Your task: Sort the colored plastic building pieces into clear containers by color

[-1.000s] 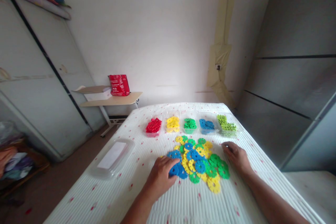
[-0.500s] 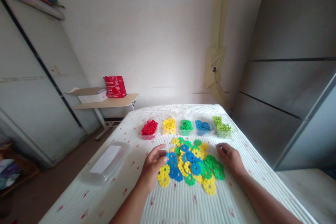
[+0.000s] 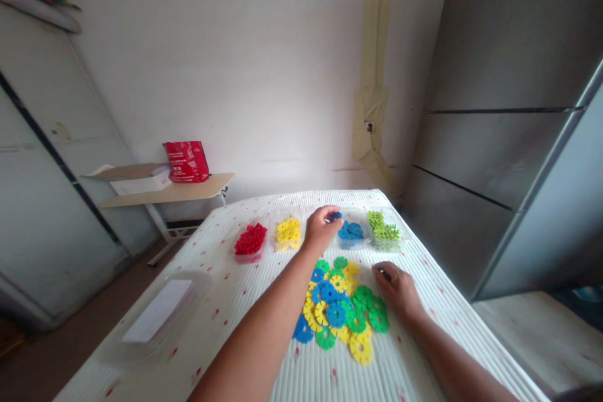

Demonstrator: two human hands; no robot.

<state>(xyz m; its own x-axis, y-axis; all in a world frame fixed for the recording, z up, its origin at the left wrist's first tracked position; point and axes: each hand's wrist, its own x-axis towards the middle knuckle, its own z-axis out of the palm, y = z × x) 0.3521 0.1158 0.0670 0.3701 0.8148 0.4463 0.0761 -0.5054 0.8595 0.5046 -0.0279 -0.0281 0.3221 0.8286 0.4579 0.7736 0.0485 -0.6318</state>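
Observation:
A heap of blue, yellow and green toothed plastic discs [image 3: 340,309] lies on a white ribbed table [image 3: 264,289]. Behind it stands a row of small clear tubs: red pieces [image 3: 249,240], yellow [image 3: 288,232], blue [image 3: 352,232], light green [image 3: 383,230]. My left hand [image 3: 321,228] is stretched out over the row, its fingers pinched on a blue disc [image 3: 335,216] at the edge of the blue tub, hiding the tub between yellow and blue. My right hand [image 3: 398,289] rests flat at the heap's right edge, fingers loosely curled.
A clear lidded box [image 3: 157,314] with a white sheet inside sits at the table's left. Beyond the table, a small side table [image 3: 164,191] carries a red bag [image 3: 186,161] and a carton. Grey cabinets stand to the right, a wall behind.
My left hand left the heap's left side and reached forward to the tub row with a blue disc. The right hand stayed put. The view has shifted left.

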